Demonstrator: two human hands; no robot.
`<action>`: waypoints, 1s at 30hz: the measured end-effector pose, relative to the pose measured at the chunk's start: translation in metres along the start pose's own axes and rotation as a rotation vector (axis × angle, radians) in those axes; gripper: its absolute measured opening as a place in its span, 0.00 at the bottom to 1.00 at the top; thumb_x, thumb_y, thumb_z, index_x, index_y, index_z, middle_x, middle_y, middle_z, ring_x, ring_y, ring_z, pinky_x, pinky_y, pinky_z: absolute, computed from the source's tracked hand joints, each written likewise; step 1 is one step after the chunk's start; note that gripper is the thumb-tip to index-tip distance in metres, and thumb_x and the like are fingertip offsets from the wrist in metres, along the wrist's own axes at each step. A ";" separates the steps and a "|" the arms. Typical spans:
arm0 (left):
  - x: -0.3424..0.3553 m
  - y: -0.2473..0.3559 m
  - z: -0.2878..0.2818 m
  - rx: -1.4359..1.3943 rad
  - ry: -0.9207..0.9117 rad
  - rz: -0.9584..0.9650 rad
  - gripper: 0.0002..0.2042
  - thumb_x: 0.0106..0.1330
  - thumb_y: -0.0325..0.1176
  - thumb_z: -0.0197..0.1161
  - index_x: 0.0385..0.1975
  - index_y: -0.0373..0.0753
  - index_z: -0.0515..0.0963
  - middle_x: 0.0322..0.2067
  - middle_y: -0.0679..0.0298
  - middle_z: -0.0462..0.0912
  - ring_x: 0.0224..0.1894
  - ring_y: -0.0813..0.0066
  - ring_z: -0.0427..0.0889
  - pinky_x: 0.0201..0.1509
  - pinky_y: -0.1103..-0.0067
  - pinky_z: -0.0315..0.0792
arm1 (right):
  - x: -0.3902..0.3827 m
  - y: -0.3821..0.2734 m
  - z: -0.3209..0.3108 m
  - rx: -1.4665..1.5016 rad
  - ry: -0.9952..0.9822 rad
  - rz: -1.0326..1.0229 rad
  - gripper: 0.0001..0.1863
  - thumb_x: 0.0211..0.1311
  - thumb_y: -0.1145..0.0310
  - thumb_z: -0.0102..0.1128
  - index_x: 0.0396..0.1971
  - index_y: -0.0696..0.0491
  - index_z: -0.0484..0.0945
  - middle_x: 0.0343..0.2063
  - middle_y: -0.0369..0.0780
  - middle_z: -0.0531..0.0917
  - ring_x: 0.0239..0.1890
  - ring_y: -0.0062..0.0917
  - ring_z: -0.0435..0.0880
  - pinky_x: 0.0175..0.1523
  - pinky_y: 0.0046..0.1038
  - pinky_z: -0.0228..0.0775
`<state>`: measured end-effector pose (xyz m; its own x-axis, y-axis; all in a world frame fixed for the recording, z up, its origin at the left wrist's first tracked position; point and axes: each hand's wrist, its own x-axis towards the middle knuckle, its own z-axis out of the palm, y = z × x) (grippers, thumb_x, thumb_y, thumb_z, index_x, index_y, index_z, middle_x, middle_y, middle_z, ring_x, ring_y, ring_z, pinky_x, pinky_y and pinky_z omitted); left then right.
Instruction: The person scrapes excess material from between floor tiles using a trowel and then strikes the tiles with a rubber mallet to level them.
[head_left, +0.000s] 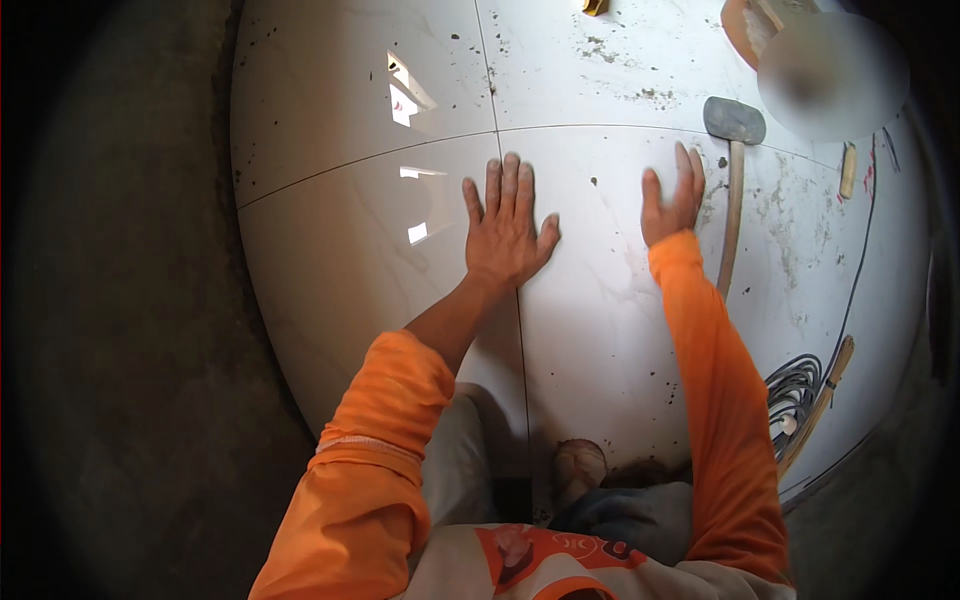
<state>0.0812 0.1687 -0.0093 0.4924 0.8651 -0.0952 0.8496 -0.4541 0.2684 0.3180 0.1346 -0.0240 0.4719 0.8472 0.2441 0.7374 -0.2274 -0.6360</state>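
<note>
My left hand (505,225) lies flat with fingers spread on the glossy white floor tiles (590,330), across the seam between two of them. Farther right, my right hand (675,198) has its thumb and fingers apart and holds nothing; whether it touches the tile I cannot tell. Just beyond and to the right of it lies a mallet (735,122) with a grey head and a wooden handle, which runs down beside my right wrist.
A coil of grey cable (793,395) lies at the right beside a bundle of thin sticks (822,400). A small wooden piece (848,170) rests near the right edge. A yellow object (595,7) shows at the top. Dark bare floor (130,300) borders the tiles at left.
</note>
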 end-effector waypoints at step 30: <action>-0.188 0.082 0.064 0.279 -0.087 0.518 0.37 0.71 0.56 0.38 0.71 0.33 0.46 0.72 0.45 0.44 0.73 0.43 0.41 0.73 0.51 0.40 | -0.471 0.188 -0.439 -0.830 0.563 1.396 0.30 0.66 0.43 0.44 0.39 0.58 0.80 0.32 0.52 0.84 0.37 0.50 0.82 0.46 0.42 0.73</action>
<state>0.0702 -0.0447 -0.0310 0.8597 0.5008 -0.1009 0.5064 -0.8614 0.0395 0.4466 -0.5176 0.0628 0.8892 -0.4116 0.1999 -0.3997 -0.9113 -0.0987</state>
